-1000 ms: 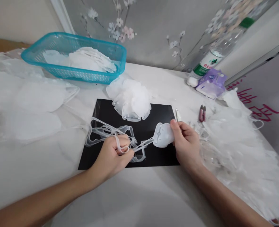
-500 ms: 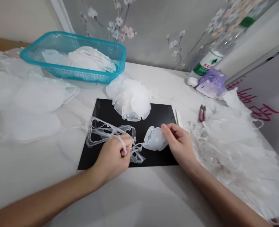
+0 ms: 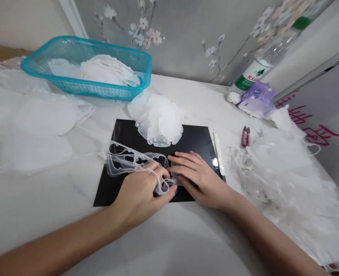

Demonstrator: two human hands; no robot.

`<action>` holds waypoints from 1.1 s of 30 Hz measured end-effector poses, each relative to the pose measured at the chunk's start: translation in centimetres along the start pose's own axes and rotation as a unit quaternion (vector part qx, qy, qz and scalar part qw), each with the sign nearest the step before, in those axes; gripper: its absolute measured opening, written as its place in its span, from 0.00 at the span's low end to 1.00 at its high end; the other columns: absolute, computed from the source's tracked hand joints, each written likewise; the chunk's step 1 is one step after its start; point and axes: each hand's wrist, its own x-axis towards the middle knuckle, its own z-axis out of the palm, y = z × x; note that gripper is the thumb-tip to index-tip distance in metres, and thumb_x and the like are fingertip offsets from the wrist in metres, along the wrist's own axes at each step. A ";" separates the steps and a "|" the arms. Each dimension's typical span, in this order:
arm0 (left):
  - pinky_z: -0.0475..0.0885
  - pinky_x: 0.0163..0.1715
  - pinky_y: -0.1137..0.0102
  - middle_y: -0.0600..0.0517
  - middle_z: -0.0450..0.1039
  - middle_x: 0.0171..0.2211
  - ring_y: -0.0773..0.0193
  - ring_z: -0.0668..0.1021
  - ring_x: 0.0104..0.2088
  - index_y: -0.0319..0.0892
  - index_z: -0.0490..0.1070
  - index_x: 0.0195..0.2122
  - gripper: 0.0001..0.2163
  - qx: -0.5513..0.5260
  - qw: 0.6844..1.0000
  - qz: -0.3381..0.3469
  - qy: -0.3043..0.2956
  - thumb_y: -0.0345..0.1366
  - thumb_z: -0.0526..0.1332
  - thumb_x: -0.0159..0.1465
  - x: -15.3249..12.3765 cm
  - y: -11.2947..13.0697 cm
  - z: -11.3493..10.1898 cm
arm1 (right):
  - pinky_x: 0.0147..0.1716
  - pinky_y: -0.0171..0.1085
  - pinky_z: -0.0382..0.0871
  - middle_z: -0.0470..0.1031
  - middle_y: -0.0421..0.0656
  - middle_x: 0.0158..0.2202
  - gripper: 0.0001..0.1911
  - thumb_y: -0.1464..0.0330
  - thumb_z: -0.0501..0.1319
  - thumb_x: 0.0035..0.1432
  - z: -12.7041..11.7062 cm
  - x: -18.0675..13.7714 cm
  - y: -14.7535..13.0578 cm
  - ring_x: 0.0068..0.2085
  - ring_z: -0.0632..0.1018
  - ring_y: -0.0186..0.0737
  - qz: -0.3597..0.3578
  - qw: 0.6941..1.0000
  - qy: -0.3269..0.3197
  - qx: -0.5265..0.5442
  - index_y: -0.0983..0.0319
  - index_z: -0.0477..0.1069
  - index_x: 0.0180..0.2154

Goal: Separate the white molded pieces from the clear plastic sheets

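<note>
My left hand [image 3: 142, 189] is closed around thin strips of a translucent plastic frame [image 3: 123, 159] that trails off to the left over a black mat [image 3: 195, 140]. My right hand [image 3: 196, 174] lies flat with fingers stretched out, pressing down on a small white moulded piece that is almost hidden under it. The fingertips of both hands meet near the mat's middle. A stack of white moulded pieces [image 3: 158, 120] rests at the mat's far edge.
A teal basket [image 3: 142, 82] of white pieces stands at the back left. Heaps of translucent plastic lie at left [image 3: 34, 126] and right [image 3: 275, 168]. A white tool [image 3: 219, 153], small red snips [image 3: 245, 137], a purple pack [image 3: 257, 100] and a bottle [image 3: 251, 74] sit to the right.
My right hand has carried the white piece leftward and down onto the mat, then flattened over it. My left hand stayed put, still gripping the strips.
</note>
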 end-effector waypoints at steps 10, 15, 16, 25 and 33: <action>0.54 0.21 0.72 0.56 0.63 0.28 0.72 0.63 0.20 0.40 0.59 0.19 0.10 0.006 0.999 0.002 -0.034 0.33 0.53 0.57 -0.1 0.0 -0.2 | 0.40 0.40 0.65 0.71 0.42 0.31 0.05 0.69 0.53 0.60 -1.0 -0.1 1.4 0.35 0.71 0.38 0.162 0.965 0.196 0.058 0.61 0.65 0.31; 0.63 0.29 0.70 0.54 0.68 0.32 0.65 0.71 0.28 0.46 0.65 0.46 0.17 -0.117 0.993 -0.029 0.001 0.45 0.58 0.56 -0.3 -0.2 -0.4 | 0.20 0.29 0.63 0.66 0.37 0.23 0.10 0.61 0.58 0.57 -2.0 -0.2 -0.5 0.21 0.66 0.28 0.269 0.857 0.132 0.420 0.62 0.68 0.33; 0.64 0.30 0.70 0.54 0.69 0.34 0.64 0.72 0.30 0.47 0.60 0.52 0.23 -0.146 0.989 -0.030 0.004 0.45 0.60 0.55 -0.2 -0.3 -0.5 | 0.19 0.28 0.62 0.66 0.36 0.23 0.10 0.61 0.59 0.56 -2.0 -0.2 -0.9 0.20 0.65 0.27 0.266 0.836 0.096 0.470 0.62 0.68 0.33; 0.60 0.22 0.76 0.57 0.60 0.22 0.71 0.64 0.22 0.42 0.67 0.26 0.09 -0.340 0.940 -0.025 -0.014 0.40 0.57 0.59 0.7 -1.0 -0.9 | 0.21 0.30 0.70 0.70 0.37 0.26 0.09 0.61 0.57 0.58 -0.6 -0.2 -1.8 0.22 0.69 0.27 0.247 0.677 0.043 0.692 0.60 0.68 0.38; 0.64 0.24 0.77 0.56 0.62 0.24 0.70 0.66 0.25 0.42 0.64 0.26 0.10 -0.391 0.915 -0.080 0.056 0.42 0.57 0.59 0.5 -1.5 -0.6 | 0.21 0.28 0.69 0.68 0.34 0.24 0.07 0.66 0.60 0.57 -0.4 -0.2 -1.8 0.19 0.69 0.24 0.222 0.744 0.112 0.620 0.61 0.69 0.38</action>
